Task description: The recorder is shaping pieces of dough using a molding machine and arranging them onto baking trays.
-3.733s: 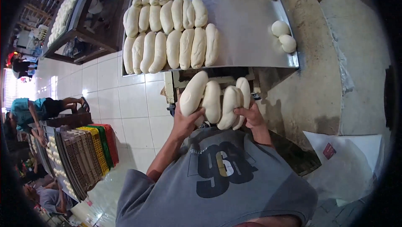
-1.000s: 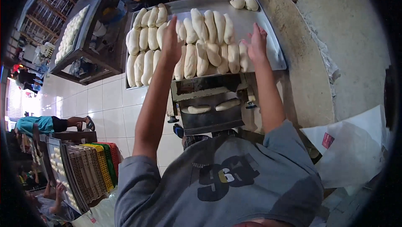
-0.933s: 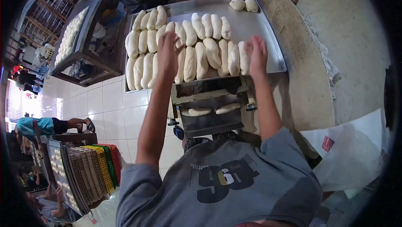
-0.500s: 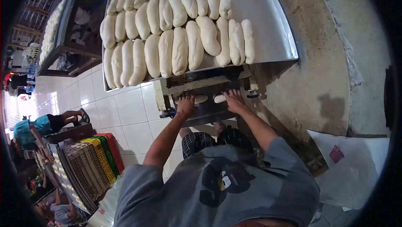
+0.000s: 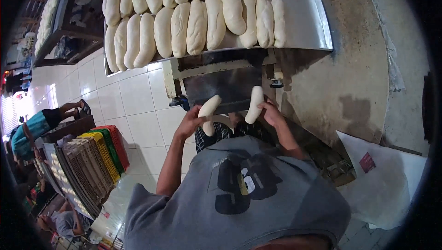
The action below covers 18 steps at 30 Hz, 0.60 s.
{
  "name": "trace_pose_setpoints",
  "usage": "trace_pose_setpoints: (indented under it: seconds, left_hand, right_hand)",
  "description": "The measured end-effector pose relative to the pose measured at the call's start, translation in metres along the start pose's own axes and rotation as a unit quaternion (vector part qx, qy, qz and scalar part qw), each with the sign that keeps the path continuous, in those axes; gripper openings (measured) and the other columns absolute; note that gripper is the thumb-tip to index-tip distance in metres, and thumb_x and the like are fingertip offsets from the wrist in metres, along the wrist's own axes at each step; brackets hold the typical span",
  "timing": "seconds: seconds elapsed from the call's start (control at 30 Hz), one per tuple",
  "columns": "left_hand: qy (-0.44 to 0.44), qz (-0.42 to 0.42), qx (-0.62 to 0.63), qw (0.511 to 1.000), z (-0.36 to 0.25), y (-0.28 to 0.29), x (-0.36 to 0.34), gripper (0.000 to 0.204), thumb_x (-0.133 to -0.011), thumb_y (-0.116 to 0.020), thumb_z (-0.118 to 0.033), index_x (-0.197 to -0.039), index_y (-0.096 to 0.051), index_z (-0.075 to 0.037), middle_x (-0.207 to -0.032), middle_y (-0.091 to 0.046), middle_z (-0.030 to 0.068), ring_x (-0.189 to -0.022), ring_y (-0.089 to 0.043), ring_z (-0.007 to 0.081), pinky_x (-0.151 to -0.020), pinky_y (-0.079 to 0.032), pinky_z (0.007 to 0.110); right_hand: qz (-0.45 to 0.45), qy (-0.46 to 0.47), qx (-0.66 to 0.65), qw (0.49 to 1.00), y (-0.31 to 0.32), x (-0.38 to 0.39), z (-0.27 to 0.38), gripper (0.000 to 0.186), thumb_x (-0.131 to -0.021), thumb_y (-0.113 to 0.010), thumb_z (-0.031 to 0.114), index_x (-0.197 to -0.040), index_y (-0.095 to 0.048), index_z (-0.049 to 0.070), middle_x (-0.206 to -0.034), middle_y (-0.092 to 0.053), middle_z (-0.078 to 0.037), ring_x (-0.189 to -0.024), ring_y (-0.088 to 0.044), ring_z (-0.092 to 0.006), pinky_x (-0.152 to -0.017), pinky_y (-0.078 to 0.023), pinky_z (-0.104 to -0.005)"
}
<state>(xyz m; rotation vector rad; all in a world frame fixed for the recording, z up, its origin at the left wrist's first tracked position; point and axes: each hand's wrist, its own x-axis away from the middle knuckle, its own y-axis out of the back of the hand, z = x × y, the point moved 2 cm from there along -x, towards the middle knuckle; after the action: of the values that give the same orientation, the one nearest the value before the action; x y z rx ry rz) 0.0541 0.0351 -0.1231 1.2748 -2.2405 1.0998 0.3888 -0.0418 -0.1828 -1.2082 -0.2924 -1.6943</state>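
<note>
My left hand (image 5: 192, 120) grips a long, pale dough piece (image 5: 209, 111), tilted toward the upper right. A second dough piece (image 5: 255, 103), more upright, is in my right hand (image 5: 270, 111). Both pieces are raised over the near edge of a dark metal plate (image 5: 216, 84) on a machine with a worn cream frame (image 5: 175, 79). Beyond the machine, a large metal tray (image 5: 307, 29) holds rows of similar elongated dough pieces (image 5: 163, 31), lying side by side across most of its width.
At left stand a dark rack (image 5: 69, 42) with another dough tray and stacked coloured crates (image 5: 99, 151). A co-worker in teal (image 5: 20, 139) and another in grey (image 5: 66, 222) are farther left. A white sack (image 5: 377, 185) lies at right, by concrete flooring (image 5: 340, 107).
About a second ago my hands were over the tray, where more dough now lies than earlier. They then moved down to the plate and have since lifted its two pieces toward me.
</note>
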Motion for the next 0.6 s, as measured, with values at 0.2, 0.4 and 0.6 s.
trace_pose_setpoints:
  seconds: [0.2,0.4,0.6]
  left_hand:
    - [0.031,0.037,0.380,0.924,0.032,-0.009,0.021,0.051,-0.074,-0.062,-0.011,-0.120,-0.043,-0.002,-0.103,-0.056,0.0121,-0.094,-0.057,0.0244,-0.083,-0.046,0.038]
    - [-0.055,-0.180,-0.406,0.894,0.012,0.006,-0.028,0.040,-0.068,-0.068,-0.027,-0.095,-0.054,-0.002,-0.079,-0.064,0.0158,-0.071,-0.063,0.0319,-0.062,-0.050,0.042]
    - [-0.100,-0.185,-0.630,0.747,-0.022,-0.016,-0.057,0.038,-0.070,-0.068,-0.025,-0.100,-0.055,-0.008,-0.083,-0.063,0.0175,-0.078,-0.062,0.0369,-0.067,-0.050,0.046]
  right_hand:
    - [0.082,0.031,-0.287,0.954,-0.065,0.015,-0.010,0.045,-0.075,-0.067,0.017,-0.115,-0.046,0.009,-0.099,-0.051,-0.009,-0.092,-0.055,-0.0249,-0.087,-0.047,-0.0488]
    - [-0.071,0.162,0.580,0.795,-0.070,-0.022,0.010,0.044,-0.066,-0.076,0.025,-0.097,-0.054,0.004,-0.087,-0.062,-0.013,-0.083,-0.061,-0.0265,-0.067,-0.048,-0.0418]
    - [-0.041,0.301,0.752,0.584,-0.080,-0.034,0.020,0.053,-0.069,-0.071,0.009,-0.117,-0.048,0.005,-0.109,-0.054,-0.013,-0.106,-0.051,-0.0324,-0.086,-0.044,-0.0478]
